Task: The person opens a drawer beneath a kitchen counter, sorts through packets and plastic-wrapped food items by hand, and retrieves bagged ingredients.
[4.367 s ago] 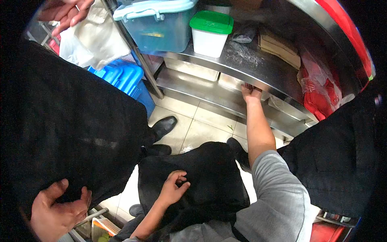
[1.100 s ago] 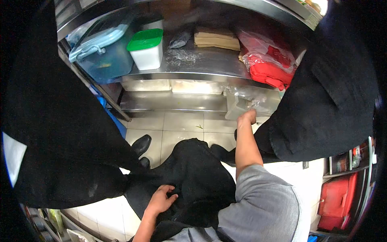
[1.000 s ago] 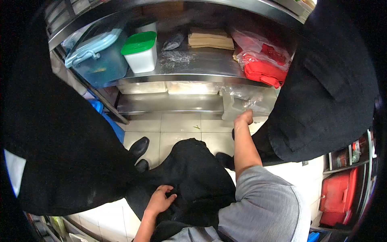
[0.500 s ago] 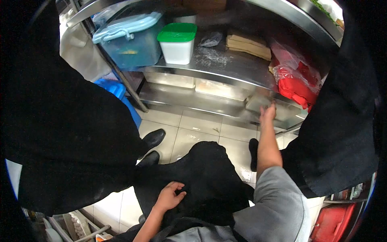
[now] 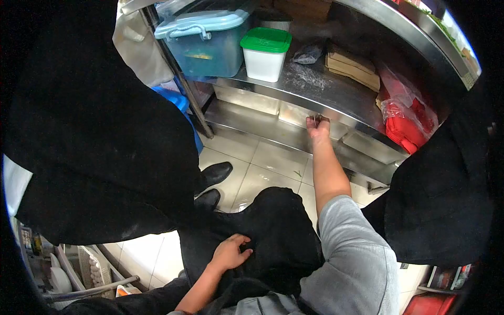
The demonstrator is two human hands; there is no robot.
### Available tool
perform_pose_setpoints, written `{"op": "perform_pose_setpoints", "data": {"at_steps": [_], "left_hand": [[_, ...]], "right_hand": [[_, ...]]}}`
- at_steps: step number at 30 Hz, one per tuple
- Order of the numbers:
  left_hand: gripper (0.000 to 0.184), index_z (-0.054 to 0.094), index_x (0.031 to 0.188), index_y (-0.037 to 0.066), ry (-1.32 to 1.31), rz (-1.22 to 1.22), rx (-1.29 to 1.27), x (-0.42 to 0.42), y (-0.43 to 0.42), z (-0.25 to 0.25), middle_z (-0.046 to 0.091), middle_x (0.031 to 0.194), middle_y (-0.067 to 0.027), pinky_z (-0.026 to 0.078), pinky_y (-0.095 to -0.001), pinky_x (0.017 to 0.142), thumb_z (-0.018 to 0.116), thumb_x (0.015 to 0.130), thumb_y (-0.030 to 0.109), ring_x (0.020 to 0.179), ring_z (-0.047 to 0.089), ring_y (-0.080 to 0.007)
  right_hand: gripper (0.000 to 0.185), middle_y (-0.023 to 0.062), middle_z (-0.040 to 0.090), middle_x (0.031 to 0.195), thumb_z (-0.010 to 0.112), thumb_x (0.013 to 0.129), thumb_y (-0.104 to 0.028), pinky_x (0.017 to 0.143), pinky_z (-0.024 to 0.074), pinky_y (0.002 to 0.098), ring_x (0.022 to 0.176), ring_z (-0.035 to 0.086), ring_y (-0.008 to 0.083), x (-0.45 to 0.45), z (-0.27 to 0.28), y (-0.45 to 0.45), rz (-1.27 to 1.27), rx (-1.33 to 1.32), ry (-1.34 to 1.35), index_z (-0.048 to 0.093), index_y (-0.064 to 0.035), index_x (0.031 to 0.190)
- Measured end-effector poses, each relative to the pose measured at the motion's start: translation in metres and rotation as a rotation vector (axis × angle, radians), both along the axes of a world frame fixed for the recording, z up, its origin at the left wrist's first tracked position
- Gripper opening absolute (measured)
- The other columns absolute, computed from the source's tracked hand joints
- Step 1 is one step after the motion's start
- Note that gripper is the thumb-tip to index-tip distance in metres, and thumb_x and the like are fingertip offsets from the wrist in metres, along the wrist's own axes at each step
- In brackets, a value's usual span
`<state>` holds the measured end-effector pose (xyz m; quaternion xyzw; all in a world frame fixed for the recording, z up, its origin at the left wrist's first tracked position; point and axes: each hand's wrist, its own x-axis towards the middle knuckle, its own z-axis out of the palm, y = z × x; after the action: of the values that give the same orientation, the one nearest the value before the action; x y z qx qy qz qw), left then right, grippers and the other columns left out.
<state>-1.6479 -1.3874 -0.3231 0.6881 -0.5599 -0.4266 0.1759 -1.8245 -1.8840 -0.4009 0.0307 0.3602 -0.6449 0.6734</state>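
My right hand [image 5: 318, 127] reaches under the front edge of the steel shelf, palm up. Its fingers are curled at the front rim of a pale plastic container [image 5: 294, 113] on the low shelf; the shelf edge partly hides the fingertips. Another pale container [image 5: 245, 100] sits to the left, and one more container [image 5: 373, 146] to the right. On the black cloth over my lap [image 5: 278, 220] rests my left hand [image 5: 232, 253], its fingers loosely bent and apart, holding nothing.
Above the containers, a steel shelf [image 5: 336, 97] bears a blue lidded bin [image 5: 210, 50], a green-lidded white tub [image 5: 265, 60], brown cardboard [image 5: 352, 68] and a red bundle in plastic [image 5: 407, 126]. People in black stand on both sides; a black shoe [image 5: 216, 173] is on the tiles.
My right hand has moved left along the low shelf, from the right container to the middle one. The view has shifted, and my left hand stays on my lap.
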Motion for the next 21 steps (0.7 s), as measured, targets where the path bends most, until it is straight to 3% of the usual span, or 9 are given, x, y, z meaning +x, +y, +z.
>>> {"op": "perform_pose_setpoints", "data": {"at_steps": [4,7,8,9,10,11,16,19,21], "left_hand": [[0.035,0.062,0.105,0.004,-0.005,0.01,0.083,-0.006,0.001,-0.003,0.061,0.103,-0.0127,0.05,-0.0355,0.076,0.068,0.075,0.022,0.085,0.063,-0.0272],[0.03,0.062,0.102,0.002,0.012,0.023,0.044,-0.01,0.0,-0.02,0.063,0.097,-0.0113,0.05,-0.0325,0.074,0.068,0.076,0.016,0.081,0.064,-0.0229],[0.027,0.062,0.101,0.002,0.185,0.115,-0.039,-0.008,-0.007,-0.048,0.064,0.092,-0.0097,0.05,-0.0306,0.073,0.068,0.076,0.011,0.079,0.063,-0.0196],[0.024,0.062,0.099,0.001,0.353,0.23,-0.094,-0.006,-0.006,-0.07,0.064,0.088,-0.0082,0.05,-0.0287,0.072,0.067,0.076,0.007,0.077,0.063,-0.0163],[0.021,0.061,0.097,0.0,0.317,0.224,-0.114,-0.007,-0.008,-0.056,0.063,0.081,-0.0051,0.048,-0.0259,0.069,0.066,0.077,0.002,0.074,0.06,-0.0118],[0.021,0.06,0.096,-0.001,0.422,0.355,-0.178,-0.008,-0.036,-0.057,0.063,0.081,-0.0049,0.048,-0.0256,0.07,0.067,0.077,0.004,0.073,0.06,-0.0128],[0.033,0.054,0.107,-0.002,0.329,0.405,-0.386,-0.023,-0.139,-0.043,0.061,0.097,-0.0099,0.047,-0.0292,0.081,0.068,0.081,0.013,0.088,0.058,-0.016],[0.035,0.053,0.11,-0.002,0.458,0.461,-0.408,-0.051,-0.168,-0.039,0.06,0.105,-0.0135,0.047,-0.0315,0.083,0.064,0.086,0.02,0.094,0.057,-0.0196],[0.037,0.052,0.112,0.0,0.927,0.623,0.029,-0.076,-0.22,-0.072,0.059,0.101,-0.0127,0.048,-0.0317,0.082,0.06,0.089,0.029,0.093,0.057,-0.0217]], "right_hand": [[0.018,0.0052,0.054,0.066,0.055,0.089,-0.026,0.062,0.052,0.0313,0.06,0.053,0.0171,-0.008,-0.028,-0.002,0.067,-0.094,0.175,0.055,-0.0105,0.08],[0.018,0.004,0.051,0.062,0.054,0.089,-0.027,0.043,0.0412,0.0284,0.05,0.047,0.0148,-0.008,-0.032,0.025,0.07,-0.141,0.441,0.057,-0.0096,0.084],[0.019,0.0048,0.051,0.062,0.056,0.087,-0.027,0.042,0.038,0.0288,0.051,0.047,0.015,-0.008,-0.019,0.066,0.085,-0.13,0.528,0.059,-0.0081,0.089],[0.023,0.0051,0.051,0.064,0.058,0.085,-0.027,0.047,0.0411,0.0279,0.055,0.049,0.0153,-0.005,-0.008,0.09,0.102,-0.03,0.553,0.06,-0.0068,0.096],[0.023,0.0058,0.052,0.066,0.06,0.083,-0.026,0.049,0.042,0.0284,0.057,0.05,0.0157,0.011,-0.011,0.119,0.124,-0.041,0.464,0.059,-0.0062,0.096],[0.024,0.0065,0.052,0.069,0.061,0.082,-0.025,0.05,0.043,0.029,0.058,0.05,0.0162,0.0,-0.006,0.133,0.091,-0.061,0.393,0.058,-0.0056,0.095],[0.022,0.0074,0.054,0.077,0.064,0.081,-0.016,0.061,0.0477,0.0306,0.069,0.053,0.0171,-0.001,0.004,0.199,0.187,0.017,0.356,0.056,-0.0033,0.097],[0.024,0.0068,0.053,0.078,0.064,0.084,-0.018,0.067,0.0489,0.0301,0.076,0.054,0.0171,-0.008,0.011,0.228,0.266,0.031,0.305,0.055,-0.0027,0.1],[0.024,0.0066,0.055,0.078,0.063,0.085,-0.02,0.065,0.0494,0.03,0.074,0.056,0.0169,-0.013,0.025,0.24,0.315,0.083,0.412,0.056,-0.002,0.099]]}}
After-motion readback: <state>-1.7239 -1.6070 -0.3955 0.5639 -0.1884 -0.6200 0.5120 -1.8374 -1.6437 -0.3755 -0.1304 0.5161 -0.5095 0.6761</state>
